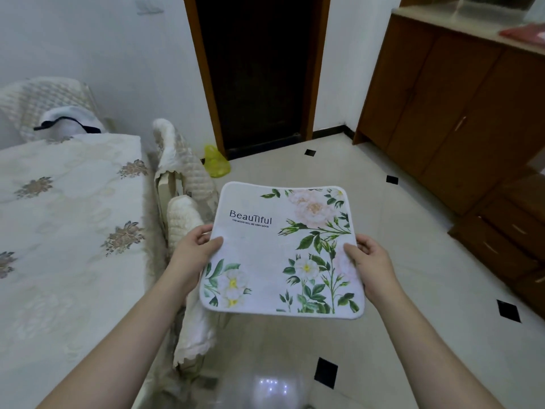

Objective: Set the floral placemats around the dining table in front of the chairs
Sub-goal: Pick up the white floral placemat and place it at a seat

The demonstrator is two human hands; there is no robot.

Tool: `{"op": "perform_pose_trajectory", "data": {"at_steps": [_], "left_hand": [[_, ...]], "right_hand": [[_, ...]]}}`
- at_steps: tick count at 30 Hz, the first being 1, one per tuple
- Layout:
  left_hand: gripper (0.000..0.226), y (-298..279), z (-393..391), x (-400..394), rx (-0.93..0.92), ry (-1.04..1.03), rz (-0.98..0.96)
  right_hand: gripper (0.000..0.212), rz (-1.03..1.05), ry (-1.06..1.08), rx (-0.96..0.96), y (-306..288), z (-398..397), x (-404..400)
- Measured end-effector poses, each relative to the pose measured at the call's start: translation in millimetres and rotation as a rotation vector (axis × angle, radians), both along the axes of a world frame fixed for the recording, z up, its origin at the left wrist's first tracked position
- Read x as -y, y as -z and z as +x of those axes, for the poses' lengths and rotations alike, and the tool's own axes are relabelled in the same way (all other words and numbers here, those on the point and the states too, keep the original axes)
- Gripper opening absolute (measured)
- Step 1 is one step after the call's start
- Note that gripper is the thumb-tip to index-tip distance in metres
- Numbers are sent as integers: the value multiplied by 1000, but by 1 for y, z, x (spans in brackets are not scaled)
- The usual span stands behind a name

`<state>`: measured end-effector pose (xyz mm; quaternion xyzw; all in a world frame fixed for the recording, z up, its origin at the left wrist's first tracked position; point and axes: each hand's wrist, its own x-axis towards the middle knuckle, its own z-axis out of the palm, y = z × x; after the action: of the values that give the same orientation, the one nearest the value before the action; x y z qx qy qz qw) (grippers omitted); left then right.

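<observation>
Placemat [280,255], floral print with "Beautiful" lettering, is being held flat in the air over the tiled floor [413,261], beside the dining table [59,231] and not yet on it. Left hand [196,243] is pinching the left edge, thumb on top, fingers curled under. Right hand [368,255] is gripping the right edge the same way.

Risks as I'm judging them: the mat looks soft and is sagging a little between the hands, so it could be folding or slipping if one grip is loosening. Covered chair [182,214] is sitting right between the person and the table edge, so the mat could be snagging on its back. The lace tablecloth may be bunching under a sliding mat, leaving it crooked.
</observation>
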<state>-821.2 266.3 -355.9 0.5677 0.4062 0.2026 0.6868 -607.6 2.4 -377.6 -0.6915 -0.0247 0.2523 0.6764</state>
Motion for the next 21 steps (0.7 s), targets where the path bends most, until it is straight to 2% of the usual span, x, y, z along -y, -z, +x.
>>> {"op": "perform_pose_trajectory", "data": {"at_steps": [9, 21], "left_hand": [[31, 6, 16, -36, -6, -196, 3], [34, 22, 6, -137, 5, -464, -35]], "right_hand": [[17, 7, -135, -34, -1, 57, -68], [15, -52, -406, -37, -3, 92, -240]]}}
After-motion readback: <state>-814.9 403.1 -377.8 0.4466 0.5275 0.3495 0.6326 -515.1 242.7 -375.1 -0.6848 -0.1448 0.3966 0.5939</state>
